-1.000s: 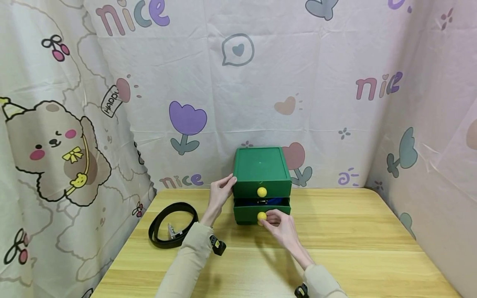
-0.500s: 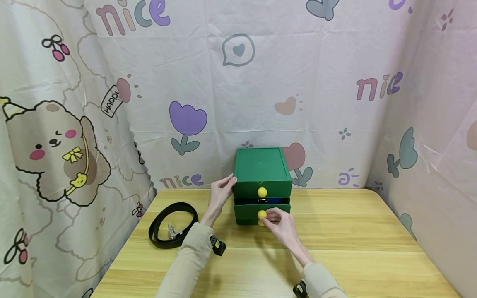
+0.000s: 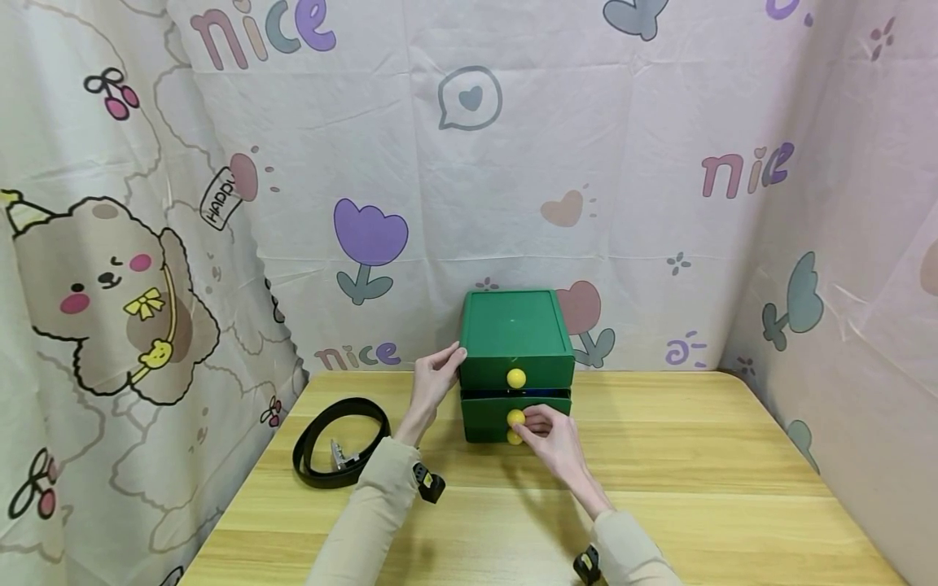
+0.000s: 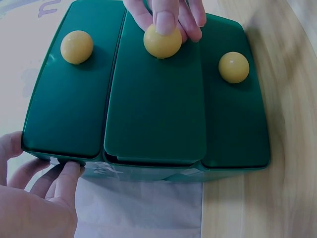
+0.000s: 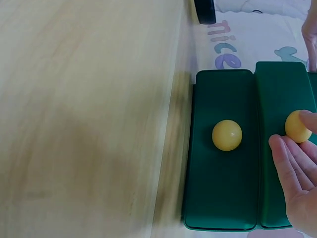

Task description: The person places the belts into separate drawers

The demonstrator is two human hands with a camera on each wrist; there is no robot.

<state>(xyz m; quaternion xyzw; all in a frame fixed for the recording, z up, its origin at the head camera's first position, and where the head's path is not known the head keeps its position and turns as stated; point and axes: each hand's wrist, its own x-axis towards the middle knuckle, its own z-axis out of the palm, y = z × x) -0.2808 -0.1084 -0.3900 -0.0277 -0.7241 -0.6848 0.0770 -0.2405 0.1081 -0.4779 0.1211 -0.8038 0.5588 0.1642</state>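
Green and stiff-looking, the drawer box [image 3: 511, 321] stood toward the back of the worktop [image 3: 703, 456], its middle drawer [image 4: 156, 109] slightly out. The left hand [image 3: 431, 384] gripped the box's upper side edge; the right hand [image 3: 558, 443] pinched the middle yellow knob [image 4: 162, 47]. Probably light plastic, the box looked likely to slide unbraced; the smooth knob seemed the surest hold.

1. One table [image 3: 696, 456].
2. One cabinet [image 3: 513, 321], at the far side.
3. Three drawers [image 4: 156, 109], stacked in the cabinet.
4. Three knobs [image 3: 516, 378], one on each drawer.
5. One left hand [image 3: 432, 381], one right hand [image 3: 557, 443]: two in all.
6. Two sleeves [image 3: 370, 513], both near.
7. Two wrist cameras [image 3: 431, 484], one per arm.
8. One belt [image 3: 330, 480], at left.
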